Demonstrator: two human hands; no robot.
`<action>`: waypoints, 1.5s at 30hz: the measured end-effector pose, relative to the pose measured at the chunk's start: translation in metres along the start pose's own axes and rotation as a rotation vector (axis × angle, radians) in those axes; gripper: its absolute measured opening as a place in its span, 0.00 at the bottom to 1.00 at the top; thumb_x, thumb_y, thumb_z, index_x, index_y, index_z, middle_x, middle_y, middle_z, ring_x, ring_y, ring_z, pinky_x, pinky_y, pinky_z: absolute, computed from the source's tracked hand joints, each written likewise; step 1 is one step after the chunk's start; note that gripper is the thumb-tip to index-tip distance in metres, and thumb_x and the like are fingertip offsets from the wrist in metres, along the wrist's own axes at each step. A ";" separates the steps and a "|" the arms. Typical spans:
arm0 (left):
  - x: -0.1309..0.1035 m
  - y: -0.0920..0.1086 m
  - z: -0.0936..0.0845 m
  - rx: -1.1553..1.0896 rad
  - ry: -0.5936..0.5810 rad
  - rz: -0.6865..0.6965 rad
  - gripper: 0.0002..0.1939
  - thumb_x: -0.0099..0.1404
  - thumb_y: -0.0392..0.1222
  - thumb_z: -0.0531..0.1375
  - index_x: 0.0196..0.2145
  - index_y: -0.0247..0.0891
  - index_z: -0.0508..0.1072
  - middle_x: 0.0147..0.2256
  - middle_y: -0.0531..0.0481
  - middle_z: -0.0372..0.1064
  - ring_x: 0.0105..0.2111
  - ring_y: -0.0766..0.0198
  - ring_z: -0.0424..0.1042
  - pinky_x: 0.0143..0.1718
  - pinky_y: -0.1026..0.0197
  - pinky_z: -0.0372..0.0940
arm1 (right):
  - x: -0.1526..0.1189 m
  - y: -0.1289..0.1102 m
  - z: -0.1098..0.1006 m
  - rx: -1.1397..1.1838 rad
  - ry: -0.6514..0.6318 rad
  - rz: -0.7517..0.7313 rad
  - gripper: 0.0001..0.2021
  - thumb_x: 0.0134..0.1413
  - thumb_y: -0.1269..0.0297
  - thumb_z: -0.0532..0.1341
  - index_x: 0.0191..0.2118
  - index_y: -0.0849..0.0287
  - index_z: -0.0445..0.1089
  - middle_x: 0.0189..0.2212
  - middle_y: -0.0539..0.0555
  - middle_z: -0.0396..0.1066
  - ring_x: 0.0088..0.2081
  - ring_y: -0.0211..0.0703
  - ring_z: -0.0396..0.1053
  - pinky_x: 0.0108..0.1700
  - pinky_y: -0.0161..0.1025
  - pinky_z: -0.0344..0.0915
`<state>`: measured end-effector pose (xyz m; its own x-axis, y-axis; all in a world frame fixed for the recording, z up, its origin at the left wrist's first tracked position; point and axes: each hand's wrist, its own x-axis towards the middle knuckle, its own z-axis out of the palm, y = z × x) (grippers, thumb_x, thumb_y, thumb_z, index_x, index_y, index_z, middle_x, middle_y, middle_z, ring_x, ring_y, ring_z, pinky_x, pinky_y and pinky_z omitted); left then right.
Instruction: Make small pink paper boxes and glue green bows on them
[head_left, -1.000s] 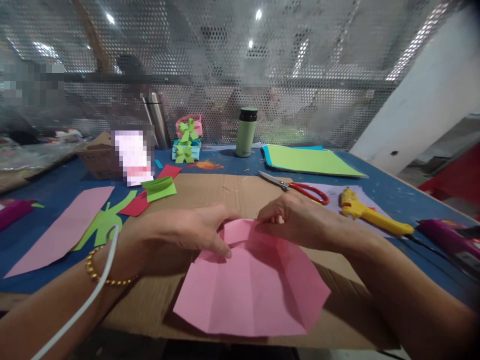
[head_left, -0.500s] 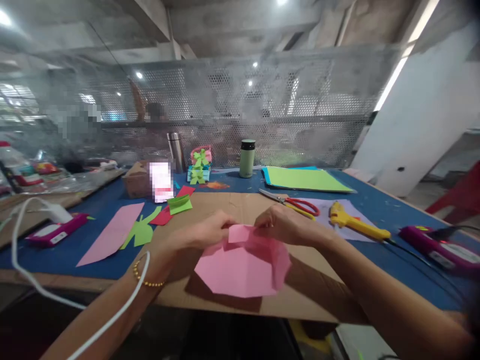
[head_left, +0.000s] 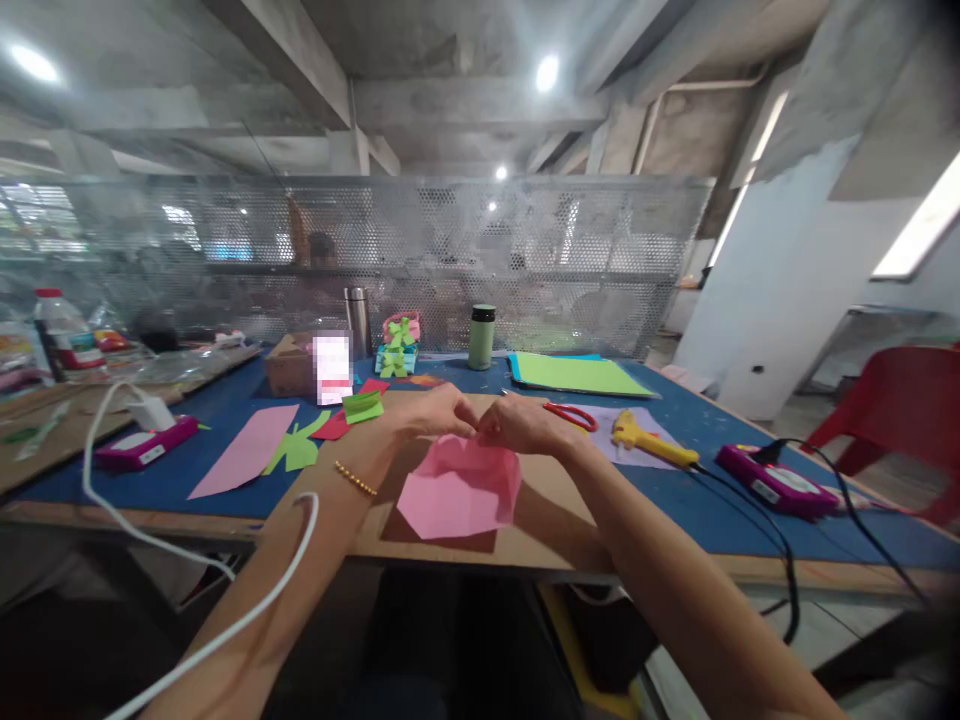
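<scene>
A folded sheet of pink paper (head_left: 459,500) with angled edges stands partly raised over the cardboard (head_left: 559,515). My left hand (head_left: 442,410) pinches its far edge, fingers closed. Right beside it, my right hand (head_left: 514,420) is closed on the same edge, the two hands almost touching. The fingertips cover the part of the paper between them. Scissors with red handles (head_left: 574,415) lie just beyond my right hand, partly hidden by it. To the left of my left hand is a small green paper piece (head_left: 363,406) on red paper (head_left: 331,427).
A yellow glue gun (head_left: 652,438) rests on lilac paper at right, its cord running to a purple power box (head_left: 776,480). Green sheets (head_left: 581,375), a green tumbler (head_left: 481,338) and a steel flask (head_left: 358,320) stand behind. A white cable (head_left: 247,625) crosses my left forearm.
My view has tilted up and turned slightly right. My hands have come closer together on the paper's far edge, and the small flap that showed between them is now covered.
</scene>
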<state>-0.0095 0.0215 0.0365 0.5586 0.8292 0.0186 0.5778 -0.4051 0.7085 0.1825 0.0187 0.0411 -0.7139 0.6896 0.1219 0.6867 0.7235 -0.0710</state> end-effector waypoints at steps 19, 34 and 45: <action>-0.001 -0.028 0.008 -0.111 0.049 -0.031 0.14 0.49 0.44 0.67 0.16 0.35 0.67 0.15 0.59 0.51 0.19 0.72 0.48 0.22 0.63 0.42 | -0.004 0.016 0.017 0.114 0.024 0.001 0.10 0.46 0.72 0.58 0.23 0.64 0.76 0.18 0.48 0.65 0.22 0.32 0.54 0.26 0.35 0.46; 0.002 -0.037 0.004 -0.065 0.076 -0.004 0.12 0.49 0.43 0.66 0.15 0.35 0.71 0.14 0.57 0.52 0.19 0.71 0.47 0.22 0.62 0.41 | 0.001 0.018 0.019 0.152 0.012 0.015 0.09 0.46 0.70 0.59 0.21 0.64 0.74 0.16 0.47 0.61 0.23 0.33 0.55 0.25 0.34 0.46; 0.001 -0.036 0.002 -0.041 0.066 0.027 0.10 0.51 0.44 0.67 0.25 0.33 0.80 0.17 0.55 0.61 0.21 0.70 0.52 0.23 0.63 0.44 | 0.005 0.018 0.021 0.104 0.010 -0.012 0.08 0.45 0.71 0.59 0.21 0.63 0.74 0.16 0.47 0.61 0.22 0.32 0.55 0.25 0.34 0.46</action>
<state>-0.0282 0.0365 0.0094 0.5327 0.8422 0.0837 0.5372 -0.4129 0.7354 0.1881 0.0361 0.0193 -0.7199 0.6811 0.1337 0.6600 0.7313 -0.1720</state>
